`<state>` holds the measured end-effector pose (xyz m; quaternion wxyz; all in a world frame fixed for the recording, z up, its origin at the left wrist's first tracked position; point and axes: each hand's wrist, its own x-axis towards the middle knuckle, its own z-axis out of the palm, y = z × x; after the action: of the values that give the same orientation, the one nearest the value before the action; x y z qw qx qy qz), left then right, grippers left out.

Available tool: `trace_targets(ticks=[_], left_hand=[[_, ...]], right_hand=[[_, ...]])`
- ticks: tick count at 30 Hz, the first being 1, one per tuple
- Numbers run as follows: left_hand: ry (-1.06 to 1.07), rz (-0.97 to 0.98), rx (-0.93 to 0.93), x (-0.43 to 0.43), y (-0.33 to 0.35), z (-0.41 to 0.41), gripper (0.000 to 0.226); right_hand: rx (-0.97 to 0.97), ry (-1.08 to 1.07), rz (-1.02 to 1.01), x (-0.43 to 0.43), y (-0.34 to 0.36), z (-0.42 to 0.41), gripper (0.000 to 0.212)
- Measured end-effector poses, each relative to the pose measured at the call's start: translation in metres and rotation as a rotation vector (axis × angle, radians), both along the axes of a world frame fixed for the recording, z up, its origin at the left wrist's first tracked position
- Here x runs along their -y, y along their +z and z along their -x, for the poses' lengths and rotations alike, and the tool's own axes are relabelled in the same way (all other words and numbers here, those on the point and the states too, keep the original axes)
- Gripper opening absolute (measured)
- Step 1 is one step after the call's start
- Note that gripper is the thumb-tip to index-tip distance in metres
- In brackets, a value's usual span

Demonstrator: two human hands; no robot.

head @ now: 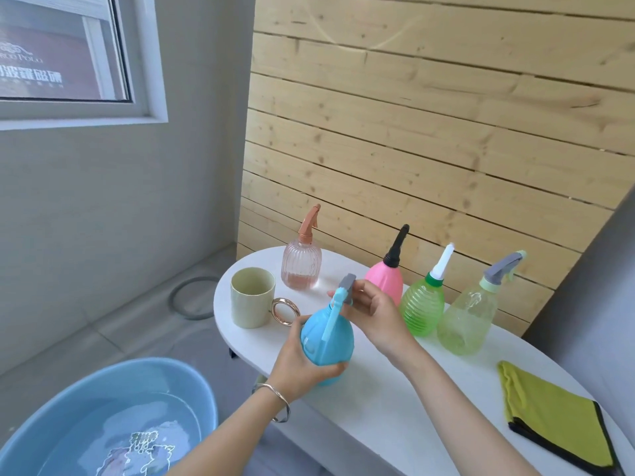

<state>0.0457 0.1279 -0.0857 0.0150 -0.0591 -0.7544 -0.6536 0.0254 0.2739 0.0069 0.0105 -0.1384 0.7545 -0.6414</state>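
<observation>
Left hand (302, 359) is wrapped around the belly of the blue spray bottle (326, 341), holding it tilted just over the near edge of the white table (395, 400). Right hand (374, 314) pinches its grey spray head (347, 286). A cream mug (251, 297) sits just to its left, and four more spray bottles stand behind.

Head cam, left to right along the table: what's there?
Mug → ribbed peach bottle → pink bottle → green bottle → clear bottle → yellow cloth. Blue bottle, gripped by left hand and right hand, overlaps, so skipped.
</observation>
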Motion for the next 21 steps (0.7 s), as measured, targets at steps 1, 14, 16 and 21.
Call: trace_targets(ticks=[1,14,16,21], left_hand=[[-0.001,-0.003,-0.002,0.0,0.001,0.0,0.082],[0.009,0.005,0.003,-0.001,-0.005,0.004,0.078],[0.017,-0.007,0.01,-0.001,-0.004,0.003,0.079],[0.018,-0.013,0.019,-0.001,-0.004,0.001,0.081]], right_hand=[[0.008,0.013,-0.002,-0.002,-0.001,0.001,0.02],[0.013,-0.078,-0.097,0.006,-0.005,0.009,0.023],[-0.005,-0.208,-0.091,0.014,-0.009,0.006,0.029],[0.035,-0.181,-0.101,0.015,-0.014,-0.003,0.018]])
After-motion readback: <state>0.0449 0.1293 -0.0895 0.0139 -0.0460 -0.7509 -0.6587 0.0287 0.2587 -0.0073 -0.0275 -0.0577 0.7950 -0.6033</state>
